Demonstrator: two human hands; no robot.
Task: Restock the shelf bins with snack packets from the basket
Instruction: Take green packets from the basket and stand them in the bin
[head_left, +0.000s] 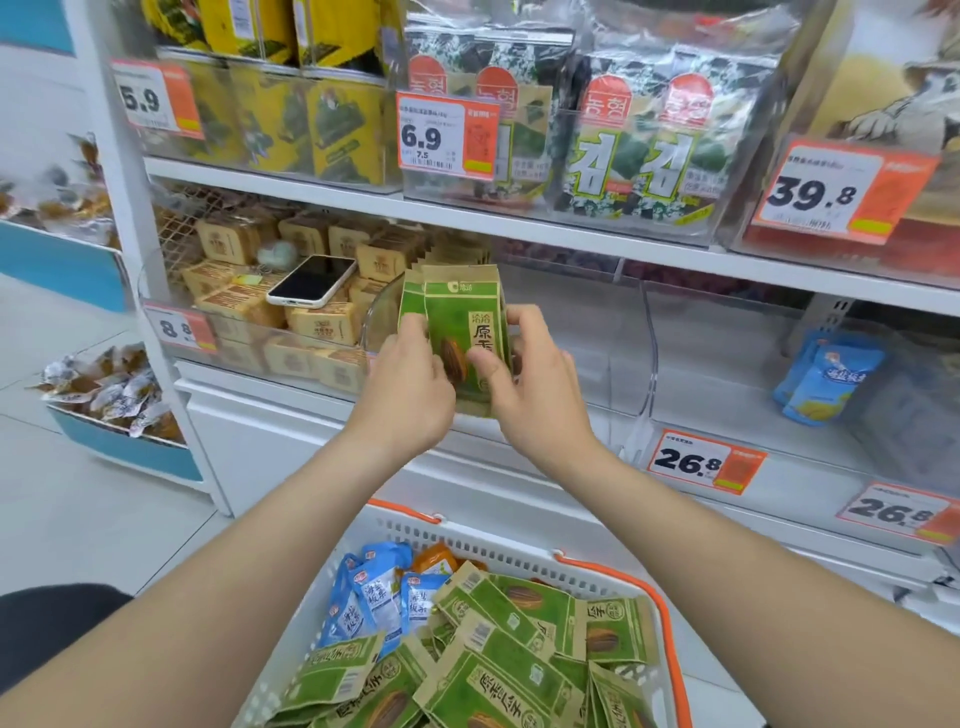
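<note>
Several green packets (462, 322), upright at the shelf's (753, 415) front edge: your left hand (410, 379) and right hand (535, 384) pinch either side, probably squaring them to file into the bin (587, 317).

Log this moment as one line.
left hand, right hand: grip green packets upright | at: clear shelf bin | basket: more packets inside
</note>
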